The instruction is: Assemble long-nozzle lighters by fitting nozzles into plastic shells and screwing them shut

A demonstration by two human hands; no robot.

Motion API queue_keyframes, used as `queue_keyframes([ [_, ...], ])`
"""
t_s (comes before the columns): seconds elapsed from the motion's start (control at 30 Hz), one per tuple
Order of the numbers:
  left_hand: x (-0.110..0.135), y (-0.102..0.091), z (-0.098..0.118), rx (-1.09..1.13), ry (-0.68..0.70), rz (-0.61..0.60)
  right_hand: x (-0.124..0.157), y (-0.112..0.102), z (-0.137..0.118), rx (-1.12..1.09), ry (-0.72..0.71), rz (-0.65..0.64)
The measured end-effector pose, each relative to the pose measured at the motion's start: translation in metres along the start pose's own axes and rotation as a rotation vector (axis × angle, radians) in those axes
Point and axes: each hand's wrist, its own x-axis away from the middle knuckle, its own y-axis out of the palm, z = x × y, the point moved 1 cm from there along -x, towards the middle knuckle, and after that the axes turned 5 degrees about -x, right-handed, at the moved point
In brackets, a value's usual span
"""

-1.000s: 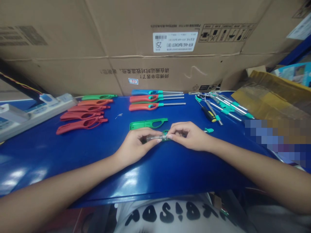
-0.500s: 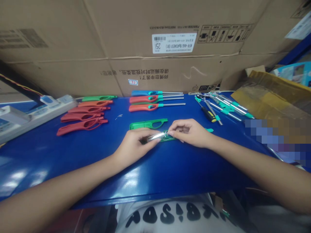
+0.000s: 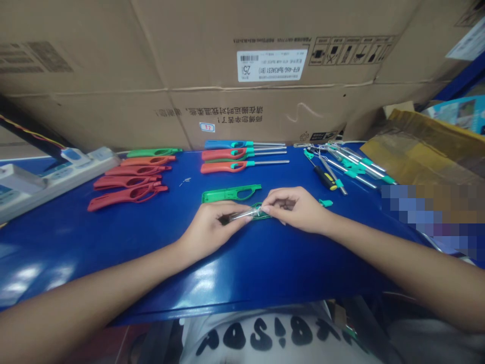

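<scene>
My left hand [image 3: 215, 222] is closed round a shiny, narrow, clear-looking lighter fuel tank [image 3: 242, 214], which points to the right. My right hand [image 3: 293, 208] pinches at the right end of that tank. What its fingertips hold, perhaps a thin white wire, is too small to make out. Partly hidden behind and beneath both hands lies a green lighter shell half [image 3: 263, 215]. Just beyond them, a second green shell half [image 3: 231, 194] rests with its inside upward. A small teal tip piece [image 3: 326, 202] sits beside my right wrist.
Red, orange and green lighter handles [image 3: 131, 182] lie at left by a white power strip [image 3: 56, 177]. Assembled long lighters [image 3: 242, 166] lie at the back. Metal tubes with teal parts [image 3: 356, 169] and a black-yellow screwdriver [image 3: 325, 178] are right, near an open carton [image 3: 428, 146]. Cardboard [image 3: 212, 55] walls the back.
The fuel tank has tilted slightly in my left fingers, so its bright reflection looks narrower. Both hands otherwise stay almost where they were.
</scene>
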Motion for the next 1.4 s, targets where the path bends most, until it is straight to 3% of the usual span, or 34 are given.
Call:
queue_keyframes([
  [0.17,-0.001,-0.005,0.001,-0.019,0.027,0.010,0.000,-0.003,0.002,-0.017,-0.018,-0.040],
  [0.3,-0.004,-0.020,0.003,-0.192,0.134,0.013,-0.001,-0.004,0.001,0.008,-0.089,-0.046],
  [0.47,-0.006,-0.031,0.002,-0.417,0.172,-0.124,-0.002,-0.006,-0.001,0.046,-0.141,-0.020],
  [1.0,-0.005,-0.033,0.002,-0.305,0.110,-0.174,-0.001,-0.008,0.002,0.148,-0.194,-0.013],
  [1.17,-0.005,-0.034,0.002,-0.342,0.102,-0.194,0.005,-0.006,-0.001,0.366,-0.392,0.011],
  [1.27,-0.005,-0.035,0.001,-0.330,0.099,-0.196,0.008,-0.003,-0.002,0.632,-0.571,-0.078],
  [1.4,-0.006,-0.035,-0.002,-0.268,0.105,-0.187,0.009,-0.002,-0.001,0.936,-0.584,-0.216],
])
